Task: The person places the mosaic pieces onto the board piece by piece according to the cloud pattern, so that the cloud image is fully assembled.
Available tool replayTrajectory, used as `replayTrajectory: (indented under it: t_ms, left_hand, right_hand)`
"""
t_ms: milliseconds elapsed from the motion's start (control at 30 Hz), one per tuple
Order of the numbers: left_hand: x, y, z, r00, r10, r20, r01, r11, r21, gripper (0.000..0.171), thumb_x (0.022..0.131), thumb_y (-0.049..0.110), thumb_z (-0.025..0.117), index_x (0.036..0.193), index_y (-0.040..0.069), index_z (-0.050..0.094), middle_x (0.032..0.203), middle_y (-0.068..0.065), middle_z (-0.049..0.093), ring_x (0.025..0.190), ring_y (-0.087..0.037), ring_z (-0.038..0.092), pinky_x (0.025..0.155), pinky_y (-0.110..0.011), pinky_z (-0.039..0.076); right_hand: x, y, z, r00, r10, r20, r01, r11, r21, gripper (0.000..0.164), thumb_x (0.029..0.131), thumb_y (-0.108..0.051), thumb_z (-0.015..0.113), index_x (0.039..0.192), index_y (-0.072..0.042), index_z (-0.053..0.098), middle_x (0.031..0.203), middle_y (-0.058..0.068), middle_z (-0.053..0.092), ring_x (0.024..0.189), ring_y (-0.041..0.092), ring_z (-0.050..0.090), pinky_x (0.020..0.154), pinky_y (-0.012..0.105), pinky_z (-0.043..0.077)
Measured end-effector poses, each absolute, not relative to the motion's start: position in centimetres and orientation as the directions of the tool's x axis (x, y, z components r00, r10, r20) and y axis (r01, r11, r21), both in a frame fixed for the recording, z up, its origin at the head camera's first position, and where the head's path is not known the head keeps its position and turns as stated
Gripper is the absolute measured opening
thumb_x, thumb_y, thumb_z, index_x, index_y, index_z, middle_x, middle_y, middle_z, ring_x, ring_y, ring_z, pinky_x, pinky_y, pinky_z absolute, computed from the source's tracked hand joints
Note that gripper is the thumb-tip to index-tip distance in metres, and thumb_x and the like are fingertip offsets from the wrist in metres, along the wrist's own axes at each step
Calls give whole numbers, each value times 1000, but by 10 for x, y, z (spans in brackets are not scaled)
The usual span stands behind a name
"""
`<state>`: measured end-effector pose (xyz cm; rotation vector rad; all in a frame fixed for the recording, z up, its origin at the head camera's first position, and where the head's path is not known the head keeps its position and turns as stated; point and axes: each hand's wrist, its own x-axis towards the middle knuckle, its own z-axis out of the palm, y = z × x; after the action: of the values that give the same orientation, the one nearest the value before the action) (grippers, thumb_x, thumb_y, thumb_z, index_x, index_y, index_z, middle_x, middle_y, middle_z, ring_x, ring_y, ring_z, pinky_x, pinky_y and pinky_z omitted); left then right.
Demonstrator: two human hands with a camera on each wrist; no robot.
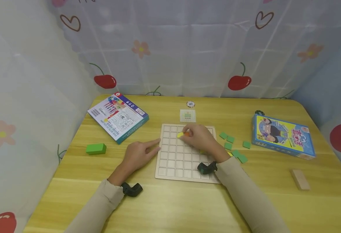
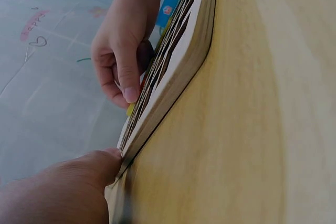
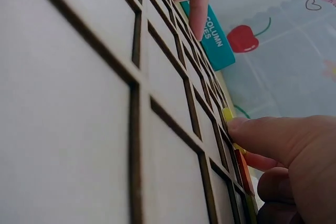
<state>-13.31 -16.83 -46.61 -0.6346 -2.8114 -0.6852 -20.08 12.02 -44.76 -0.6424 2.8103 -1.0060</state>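
Observation:
A square wooden grid board (image 1: 170,163) lies on the table. Over its upper part, my right hand (image 1: 201,138) pinches a yellow tile (image 1: 180,135) between thumb and fingers, right at the grid surface. Beside that tile sits an orange tile (image 3: 244,172), partly covered by the hand. Another bit of yellow (image 1: 202,151) shows on the board under the right wrist. My left hand (image 1: 137,155) rests on the table at the board's left side, its straight fingers touching the edge. Seen from the left wrist, the thumb (image 2: 105,163) lies against the board's corner.
Loose green tiles (image 1: 228,146) lie right of the board. A patterned card (image 1: 187,116) and a white chip (image 1: 190,104) lie beyond it. Boxes flank it: a teal-sided one (image 1: 121,118) left, a blue one (image 1: 282,136) right. A green block (image 1: 96,149) and wooden block (image 1: 300,179) stand farther out.

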Motion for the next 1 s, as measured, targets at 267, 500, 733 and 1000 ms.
replayTrajectory:
  t_ms: [267,500,733,1000]
  left_hand:
    - [-133,-168,-466,-896,360,262,440,806,397,37,99,43,67,133,28,71,47,14,28,45,-4,23,48,-29,26]
    - [-133,-168,-465,-897,362,255,438,807,395,38,99,44,67,133,28,71,47,14,28,45,-4,22,48,-28,25]
    - [-134,-170,-468,-894,366,258,444,806,392,38,100,45,65,134,29,70,47,15,28,46,-4,21,49,-29,26]
    - [-135,-170,-468,-896,365,253,439,813,382,39,100,47,64,134,30,70,47,14,28,45,-5,23,49,-29,26]
  right_hand:
    - [-198,122,-447,-913,-404,53,-341,687,-642,27,92,-36,78,110,-16,73,69,1,53,57,15,44,54,33,39]
    - [-193,127,-440,-907,-418,58,-363,701,-613,23,95,-32,73,114,-19,78,64,-3,50,58,13,40,56,32,36]
    - [-188,139,-425,-926,-368,88,-334,683,-650,27,97,-32,73,120,-18,77,61,-2,48,54,15,39,52,32,36]
    - [-154,182,-422,-928,-296,227,-371,660,-653,23,97,-29,74,115,-16,78,62,-3,45,56,17,43,50,30,35]
